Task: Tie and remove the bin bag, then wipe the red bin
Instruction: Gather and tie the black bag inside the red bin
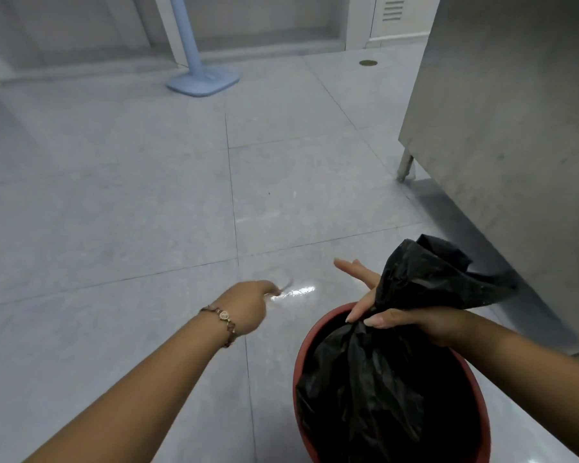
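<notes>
Progress so far looks partial: the black bin bag [391, 372] has its mouth gathered into a neck, but I see no knot in it, and the bag sits inside the red bin [306, 345], so tying, lifting out and wiping are all left to do, as I judge it. No cloth shows anywhere in view.

My right hand [411, 320] grips the gathered neck just above the bin's far rim, thumb and some fingers curled round the plastic, while two or three fingers stick out straight towards the floor [114, 195] beyond. The loose top of the bag flares up and away from that grip, towards the steel cabinet [515, 128] on my right. The bulk of the bag hangs below my fist and fills the bin almost to its rim.

My left hand [251, 304] is well apart from the bag, out over the tiles to the left of the bin, wrist with its bracelet [223, 320] turned towards me. Its fingers are blurred and turned away; I cannot tell whether they are curled or hold anything. To tie, I would bring that hand across to the flared top.

Farther off, a pale blue stand [203, 80] rests on the floor near the wall.
</notes>
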